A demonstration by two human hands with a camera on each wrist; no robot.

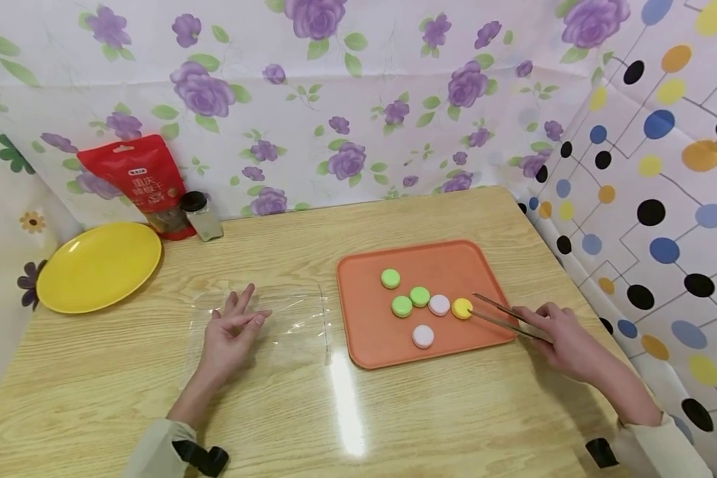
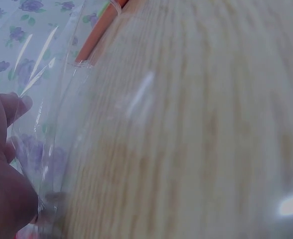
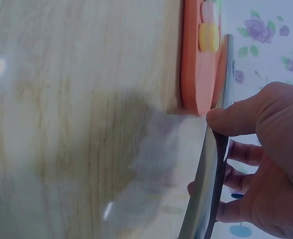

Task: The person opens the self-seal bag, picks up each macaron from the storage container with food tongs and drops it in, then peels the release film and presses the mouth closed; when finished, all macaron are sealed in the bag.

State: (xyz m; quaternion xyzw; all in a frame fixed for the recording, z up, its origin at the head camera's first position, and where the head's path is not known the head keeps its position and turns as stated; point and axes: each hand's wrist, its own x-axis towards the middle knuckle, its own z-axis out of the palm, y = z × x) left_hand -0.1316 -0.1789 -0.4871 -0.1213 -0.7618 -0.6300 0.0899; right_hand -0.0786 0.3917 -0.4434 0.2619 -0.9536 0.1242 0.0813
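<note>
My right hand (image 1: pixel 564 338) grips metal tongs (image 1: pixel 508 318), thumb on one arm and fingers on the other. The tong tips stand apart, one right at the yellow macaron (image 1: pixel 462 309) on the orange tray (image 1: pixel 370 352). Left of it lie a pale lilac macaron (image 1: pixel 439 305) and a green macaron (image 1: pixel 419 296); more green and lilac ones are close by. Over a clear plastic container (image 1: pixel 299 318) is my left hand (image 1: pixel 232 335), fingers loosely extended. In the left wrist view its fingers (image 2: pixel 19 104) show beside the clear wall.
A yellow plate (image 1: pixel 98 265) lies at the far left. Beside it a red pouch (image 1: pixel 143 186) and a black-lidded shaker jar (image 1: pixel 202 216) stand against the flowered wall covering. A dotted covering (image 1: pixel 651 212) borders the table on the right.
</note>
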